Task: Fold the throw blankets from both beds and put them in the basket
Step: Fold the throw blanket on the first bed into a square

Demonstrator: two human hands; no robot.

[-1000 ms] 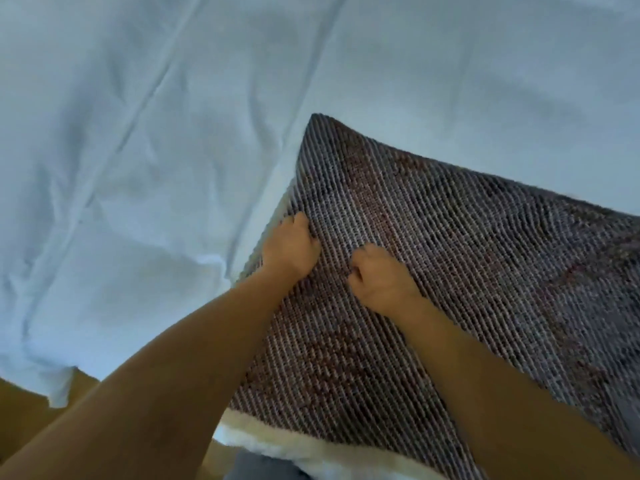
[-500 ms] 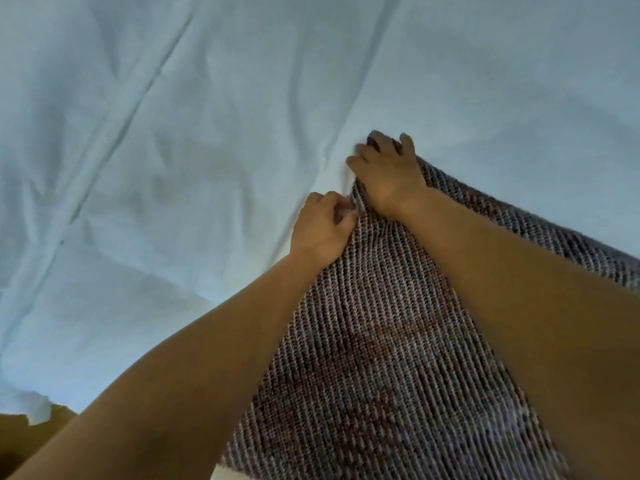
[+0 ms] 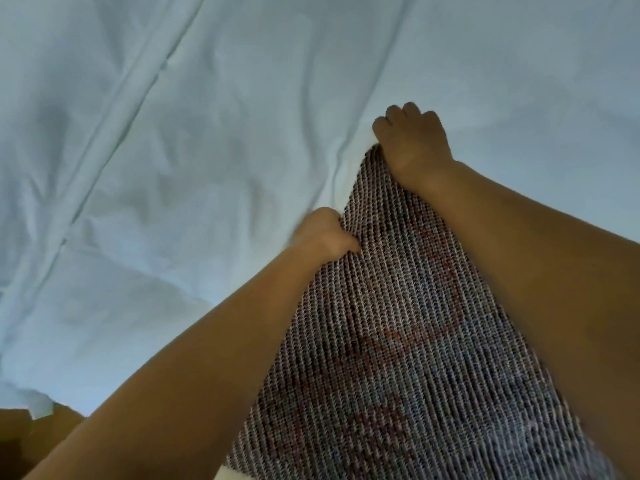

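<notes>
Right hand (image 3: 414,143) just slid to the far corner of the throw blanket (image 3: 398,341), left hand (image 3: 323,235) pinching its edge (both clamped on), likely squaring a fold.

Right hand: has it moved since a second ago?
Yes. The right hand went from mid-blanket, beside the left hand, away from the person to the far corner of the throw blanket, at the white sheet.

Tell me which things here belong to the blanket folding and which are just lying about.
Part of the job:
blanket
left hand, gripping the blanket's edge
right hand, gripping its far corner

Just lying about:
white sheet under the blanket
brown surface past the sheet's edge, lower left
</notes>
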